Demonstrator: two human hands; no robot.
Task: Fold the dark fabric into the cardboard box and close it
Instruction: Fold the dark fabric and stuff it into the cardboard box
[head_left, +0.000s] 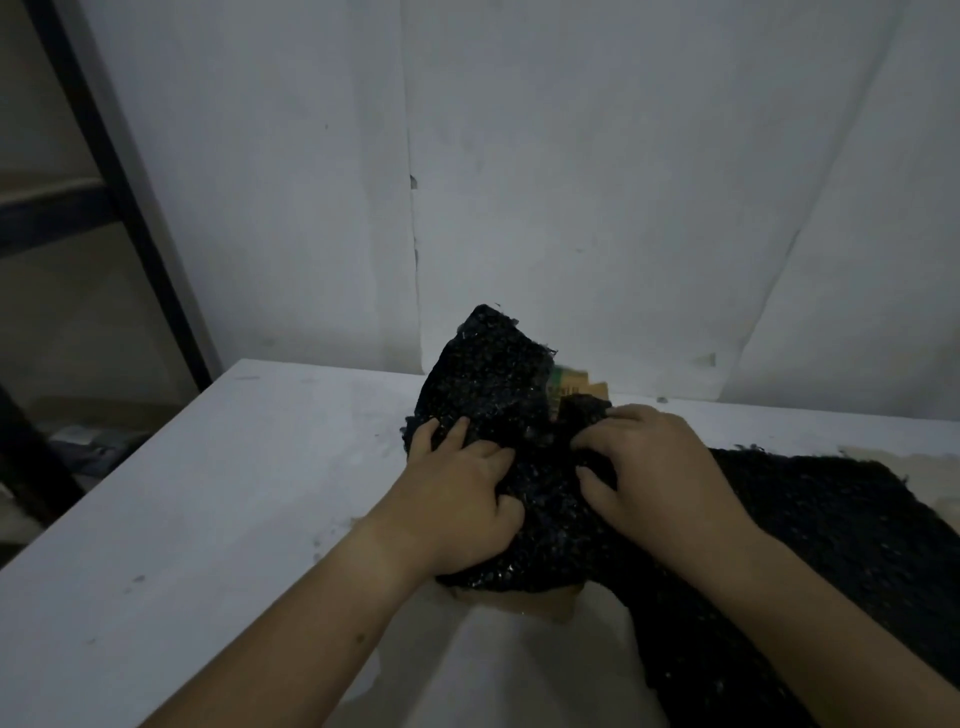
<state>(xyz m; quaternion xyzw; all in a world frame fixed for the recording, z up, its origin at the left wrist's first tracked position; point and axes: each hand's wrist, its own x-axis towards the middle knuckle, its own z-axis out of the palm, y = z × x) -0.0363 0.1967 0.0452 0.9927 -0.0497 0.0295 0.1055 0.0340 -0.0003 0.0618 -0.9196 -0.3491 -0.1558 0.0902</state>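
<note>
One white wall (623, 182) of hung sheets, one pale table (208, 519), one dark shelf frame (119, 176) at the far left, one dark fabric (493, 384), two bare hands and one cardboard box (582, 388) were in view.

The fabric was black and coarse, with a loose netted look and small glints across it. Most of it was bunched in a mound at the middle of the table, over the box, with one peak standing up on the far side. A long tail of it spread right and near across the tabletop and ran out of view at the lower right.

Of the box, only a brown flap with green print showed at the mound's far right, plus a brown strip under the fabric's near edge.

The left hand (462, 499) lay on the mound's left side, fingers and thumb curled into the cloth and gripping it. The right hand (660, 467) gripped the cloth on the right side the same way, thumb dug in.

The table's left edge ran diagonally from far to near. Its far edge met the wall just behind the box. Bare tabletop lay broad to the left of the hands, while the fabric tail covered the right.
</note>
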